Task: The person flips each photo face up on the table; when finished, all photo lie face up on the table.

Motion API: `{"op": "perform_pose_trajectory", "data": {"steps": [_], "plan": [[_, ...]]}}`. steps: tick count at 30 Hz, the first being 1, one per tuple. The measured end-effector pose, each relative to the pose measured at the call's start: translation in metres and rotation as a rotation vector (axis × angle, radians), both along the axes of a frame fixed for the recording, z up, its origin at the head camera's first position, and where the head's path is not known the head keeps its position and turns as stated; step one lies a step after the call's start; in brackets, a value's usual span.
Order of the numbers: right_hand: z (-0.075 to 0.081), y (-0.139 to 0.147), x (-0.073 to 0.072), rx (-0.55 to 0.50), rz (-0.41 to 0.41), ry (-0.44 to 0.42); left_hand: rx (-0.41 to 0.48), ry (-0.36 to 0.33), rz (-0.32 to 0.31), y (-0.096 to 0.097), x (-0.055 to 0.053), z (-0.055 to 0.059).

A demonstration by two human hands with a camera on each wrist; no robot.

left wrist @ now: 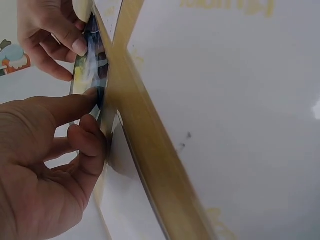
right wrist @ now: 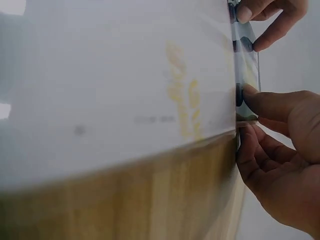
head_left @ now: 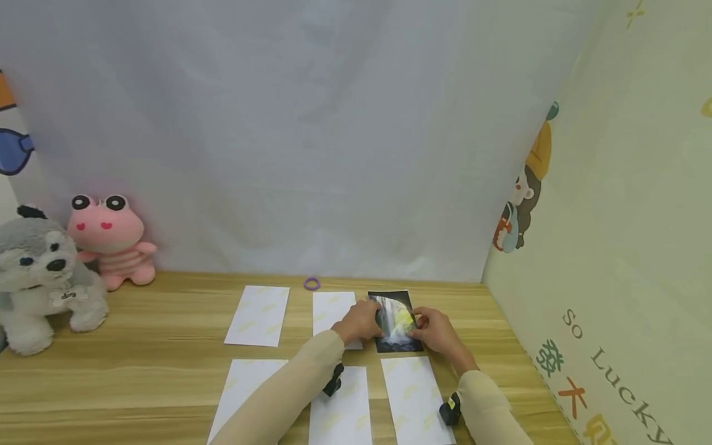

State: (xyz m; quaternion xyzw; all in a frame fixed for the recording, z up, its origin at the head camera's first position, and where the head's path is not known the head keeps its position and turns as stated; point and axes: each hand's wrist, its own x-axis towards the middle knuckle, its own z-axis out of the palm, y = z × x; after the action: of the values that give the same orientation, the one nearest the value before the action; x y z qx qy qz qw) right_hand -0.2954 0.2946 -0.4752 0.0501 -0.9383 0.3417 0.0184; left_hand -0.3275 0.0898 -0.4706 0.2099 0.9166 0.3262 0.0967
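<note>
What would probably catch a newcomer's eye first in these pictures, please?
Most likely the dark waterfall picture, at the right end of the far row, beside white sheets, pinched at its sides by the left grip and right grip. Next, perhaps, the pink plush toy and the grey plush dog, at the left of the head view.

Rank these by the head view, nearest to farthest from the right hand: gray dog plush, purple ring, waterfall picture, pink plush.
1. Waterfall picture, pinched by the right hand.
2. Purple ring, left of the picture.
3. Pink plush, far left.
4. Gray dog plush, leftmost.
</note>
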Motion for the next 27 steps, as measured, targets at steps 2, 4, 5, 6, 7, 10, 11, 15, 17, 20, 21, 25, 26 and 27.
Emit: {"op": "perform_pose_trajectory", "data": {"steps": [2, 4, 5, 6, 7, 10, 11, 15, 17, 20, 21, 25, 26, 27], "plan": [[-0.001, -0.001, 0.000, 0.024, -0.001, 0.001, -0.002, -0.017, 0.004, 0.001, 0.000, 0.002], [0.000, -0.003, 0.000, 0.039, -0.006, -0.005, -0.019, -0.016, 0.006, 0.002, -0.001, 0.003], [0.000, -0.003, -0.001, 0.049, -0.009, -0.005, -0.026, -0.016, 0.007, 0.002, -0.002, 0.003], [0.000, -0.004, -0.001, 0.060, -0.010, -0.002, -0.034, -0.017, 0.007, 0.003, -0.002, 0.003], [0.000, -0.004, 0.000, 0.068, -0.015, -0.004, -0.036, -0.020, 0.006, 0.003, -0.002, 0.003], [0.002, -0.004, 0.000, 0.101, -0.048, -0.005, -0.057, -0.010, -0.003, 0.004, -0.003, 0.002], [0.002, -0.004, 0.001, 0.114, -0.058, -0.003, -0.064, 0.000, -0.007, 0.005, -0.003, 0.002], [0.005, -0.006, 0.003, 0.142, -0.087, -0.006, -0.096, 0.077, -0.039, 0.002, -0.004, 0.000], [0.007, -0.006, 0.003, 0.146, -0.088, -0.007, -0.086, 0.114, -0.063, -0.002, -0.004, -0.002], [0.009, -0.006, 0.003, 0.134, -0.106, 0.001, -0.028, 0.138, -0.099, -0.012, -0.004, 0.000], [0.010, -0.005, 0.003, 0.126, -0.109, 0.012, -0.007, 0.145, -0.108, -0.016, -0.005, 0.001], [0.014, -0.003, -0.002, 0.075, -0.095, 0.046, 0.014, 0.181, -0.133, -0.038, -0.010, 0.011], [0.015, -0.003, -0.003, 0.055, -0.085, 0.045, 0.005, 0.194, -0.142, -0.044, -0.011, 0.013], [0.016, -0.003, -0.005, 0.041, -0.073, 0.043, -0.012, 0.202, -0.150, -0.050, -0.011, 0.014]]}}
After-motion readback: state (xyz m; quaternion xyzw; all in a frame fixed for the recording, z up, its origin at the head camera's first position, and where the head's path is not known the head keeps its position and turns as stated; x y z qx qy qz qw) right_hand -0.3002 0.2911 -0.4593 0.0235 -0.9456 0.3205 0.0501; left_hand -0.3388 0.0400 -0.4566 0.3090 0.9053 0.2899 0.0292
